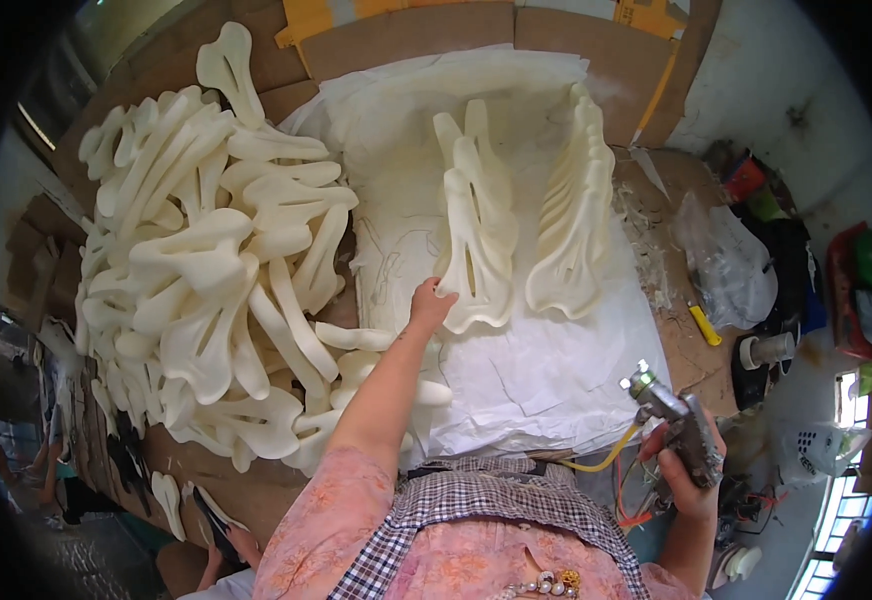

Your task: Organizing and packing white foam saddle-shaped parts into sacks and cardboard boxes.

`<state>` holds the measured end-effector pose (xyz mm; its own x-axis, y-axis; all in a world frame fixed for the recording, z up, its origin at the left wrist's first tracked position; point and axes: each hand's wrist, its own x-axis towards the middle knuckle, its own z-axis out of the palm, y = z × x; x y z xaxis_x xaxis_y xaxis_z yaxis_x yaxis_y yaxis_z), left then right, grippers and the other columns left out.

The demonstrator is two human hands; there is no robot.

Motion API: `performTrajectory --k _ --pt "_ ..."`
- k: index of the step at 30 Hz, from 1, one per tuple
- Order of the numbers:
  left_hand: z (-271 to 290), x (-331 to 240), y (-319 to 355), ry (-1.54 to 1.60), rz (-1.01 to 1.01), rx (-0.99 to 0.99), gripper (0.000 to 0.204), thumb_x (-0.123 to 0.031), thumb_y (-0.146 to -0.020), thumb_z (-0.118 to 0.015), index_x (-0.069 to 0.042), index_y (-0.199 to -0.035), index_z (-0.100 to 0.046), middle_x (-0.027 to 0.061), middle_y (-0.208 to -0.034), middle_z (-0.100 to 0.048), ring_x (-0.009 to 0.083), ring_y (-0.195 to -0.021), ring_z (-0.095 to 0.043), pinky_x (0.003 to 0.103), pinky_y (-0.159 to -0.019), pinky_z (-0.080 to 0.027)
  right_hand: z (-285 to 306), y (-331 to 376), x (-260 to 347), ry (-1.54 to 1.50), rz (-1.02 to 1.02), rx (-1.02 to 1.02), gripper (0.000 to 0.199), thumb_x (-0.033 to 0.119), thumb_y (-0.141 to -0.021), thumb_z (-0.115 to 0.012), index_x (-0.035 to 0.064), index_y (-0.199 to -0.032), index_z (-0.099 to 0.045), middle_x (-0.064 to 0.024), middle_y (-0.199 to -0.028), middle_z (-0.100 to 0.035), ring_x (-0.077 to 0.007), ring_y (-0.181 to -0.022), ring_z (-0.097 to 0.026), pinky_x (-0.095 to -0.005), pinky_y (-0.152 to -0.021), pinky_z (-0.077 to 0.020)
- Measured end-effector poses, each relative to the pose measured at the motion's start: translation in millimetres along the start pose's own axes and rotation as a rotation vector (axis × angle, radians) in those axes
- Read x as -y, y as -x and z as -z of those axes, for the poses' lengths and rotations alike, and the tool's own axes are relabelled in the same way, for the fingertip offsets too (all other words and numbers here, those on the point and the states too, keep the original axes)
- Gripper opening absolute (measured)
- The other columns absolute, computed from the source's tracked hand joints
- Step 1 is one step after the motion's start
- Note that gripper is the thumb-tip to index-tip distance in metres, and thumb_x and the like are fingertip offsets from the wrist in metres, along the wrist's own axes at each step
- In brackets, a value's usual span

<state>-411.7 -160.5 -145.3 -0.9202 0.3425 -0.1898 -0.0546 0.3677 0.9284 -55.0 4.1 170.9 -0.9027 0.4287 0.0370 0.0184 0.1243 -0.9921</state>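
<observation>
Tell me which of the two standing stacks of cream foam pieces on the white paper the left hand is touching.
The left stack: the left hand rests on its lower edge. The right stack stands apart, untouched.

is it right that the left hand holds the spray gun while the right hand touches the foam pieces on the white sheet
Not quite: the hands are swapped. In the head view the left hand touches the standing foam pieces on the white sheet, while the right hand holds the spray gun off to the side.

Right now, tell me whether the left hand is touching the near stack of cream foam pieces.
Touching. The head view shows the left hand with its fingertips on the lower edge of the near foam stack.
</observation>
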Motion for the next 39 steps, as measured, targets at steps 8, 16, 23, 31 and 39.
performTrajectory --k 8,16,23,31,39 --pt "105.3 -63.2 4.6 0.528 -0.054 -0.067 0.029 -0.01 -0.077 -0.064 0.0 -0.105 -0.062 0.0039 -0.09 -0.065 0.0117 -0.081 -0.06 0.026 -0.071 -0.047 4.2 -18.0 -22.7 0.286 -0.191 0.152 0.056 0.008 -0.075 -0.067 0.001 -0.125 -0.043 -0.0066 -0.085 -0.058 -0.0135 -0.076 -0.055 -0.026 -0.072 -0.0443" --pt "35.0 -31.0 -32.9 0.402 -0.123 0.103 0.034 -0.011 -0.073 -0.069 0.0 -0.104 -0.061 0.0032 -0.094 -0.063 0.0127 -0.084 -0.058 0.026 -0.077 -0.045 -11.4 -25.3 -1.8 -0.043 0.065 -0.087 0.059 0.011 -0.076 -0.066 -0.0038 -0.127 -0.038 -0.0118 -0.083 -0.058 -0.0163 -0.072 -0.057 -0.0299 -0.066 -0.0482" --pt "5.4 -32.3 -26.6 0.353 0.005 0.163 0.036 -0.009 -0.074 -0.069 0.0 -0.108 -0.059 0.0042 -0.095 -0.062 0.0124 -0.083 -0.058 0.026 -0.075 -0.046 7.8 -8.5 -12.6 0.178 -0.106 0.082 0.06 0.014 -0.075 -0.068 -0.003 -0.126 -0.04 -0.01 -0.083 -0.061 -0.0151 -0.076 -0.058 -0.028 -0.07 -0.0455" --pt "173.9 -175.5 2.6 1.464 -0.509 -0.216 0.041 -0.031 -0.087 -0.054 -0.01 -0.121 -0.046 0.0095 -0.116 -0.052 0.0245 -0.114 -0.047 0.042 -0.1 -0.035 10.2 -33.2 -20.7 0.15 -0.177 0.053 0.058 0.011 -0.076 -0.066 -0.0024 -0.126 -0.041 -0.0079 -0.086 -0.06 -0.0131 -0.077 -0.057 -0.0265 -0.071 -0.0456" --pt "39.7 -81.7 -97.4 0.406 0.077 -0.078 0.049 -0.019 -0.074 -0.067 -0.004 -0.118 -0.052 0.0068 -0.107 -0.059 0.0162 -0.094 -0.055 0.03 -0.077 -0.044 -2.9 -53.7 -9.6 -0.026 0.018 -0.113 0.057 0.009 -0.076 -0.063 -0.0037 -0.126 -0.039 -0.0119 -0.083 -0.059 -0.0169 -0.073 -0.057 -0.0305 -0.069 -0.0486"
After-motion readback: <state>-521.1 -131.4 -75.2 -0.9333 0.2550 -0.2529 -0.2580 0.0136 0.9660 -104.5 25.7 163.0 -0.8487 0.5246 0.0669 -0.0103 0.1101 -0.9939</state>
